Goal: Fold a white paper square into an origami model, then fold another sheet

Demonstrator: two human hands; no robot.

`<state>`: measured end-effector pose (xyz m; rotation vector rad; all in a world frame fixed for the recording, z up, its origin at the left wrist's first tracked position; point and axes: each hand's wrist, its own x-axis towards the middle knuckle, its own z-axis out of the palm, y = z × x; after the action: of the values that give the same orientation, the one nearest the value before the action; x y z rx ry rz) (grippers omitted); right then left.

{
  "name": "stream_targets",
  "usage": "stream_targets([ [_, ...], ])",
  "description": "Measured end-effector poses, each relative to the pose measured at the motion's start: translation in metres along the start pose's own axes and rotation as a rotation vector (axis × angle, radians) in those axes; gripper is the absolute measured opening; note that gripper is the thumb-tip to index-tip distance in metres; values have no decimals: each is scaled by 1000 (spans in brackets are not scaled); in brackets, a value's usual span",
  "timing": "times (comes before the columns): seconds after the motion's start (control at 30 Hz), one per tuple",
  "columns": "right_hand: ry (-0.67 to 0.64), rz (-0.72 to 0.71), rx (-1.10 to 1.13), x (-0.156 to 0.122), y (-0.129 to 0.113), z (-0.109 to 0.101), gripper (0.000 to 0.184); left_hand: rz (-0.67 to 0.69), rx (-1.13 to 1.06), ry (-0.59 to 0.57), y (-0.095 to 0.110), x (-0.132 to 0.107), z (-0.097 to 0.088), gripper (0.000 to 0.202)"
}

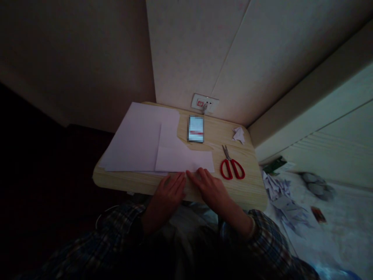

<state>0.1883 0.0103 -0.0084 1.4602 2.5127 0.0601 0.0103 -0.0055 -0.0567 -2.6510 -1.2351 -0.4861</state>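
Observation:
A white sheet of paper (183, 158) lies near the front of the small wooden table, partly over a stack of white paper (136, 136). The top sheet looks folded, with a slanted upper right edge and a strip along its front. My left hand (170, 190) lies with fingers stretched out at the sheet's near edge. Beside it, my right hand (211, 190) has its fingers apart, with the tips on the same edge. Red-handled scissors (230, 165) lie to the right of the paper, their blades pointing away from me.
A lit phone (196, 129) lies behind the paper, below a wall socket (204, 103) with a plug in it. A small folded paper piece (239, 135) sits at the table's back right corner. Several folded papers (287, 202) are piled on the pale surface at right.

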Motion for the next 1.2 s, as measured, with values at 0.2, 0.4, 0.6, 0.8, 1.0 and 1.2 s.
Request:
stream_targets([
  [0.2,-13,1,10,-1,0,-2,59,-14,21,-43,1,-1,-1,37],
  [0.4,-38,-2,2,0,1,-3,58,-15,26,-19,-2,1,0,34],
  [0.6,-50,-5,-9,-2,1,-1,60,17,45,29,-11,0,-4,33],
  [0.8,-28,11,13,-3,0,0,60,19,49,28,-24,-9,-11,32],
  [1.0,-22,11,26,-3,1,1,62,-1,-4,45,-29,-15,-10,33],
  [1.2,-7,7,24,-3,2,4,63,-6,35,63,-38,-21,-12,30],
])
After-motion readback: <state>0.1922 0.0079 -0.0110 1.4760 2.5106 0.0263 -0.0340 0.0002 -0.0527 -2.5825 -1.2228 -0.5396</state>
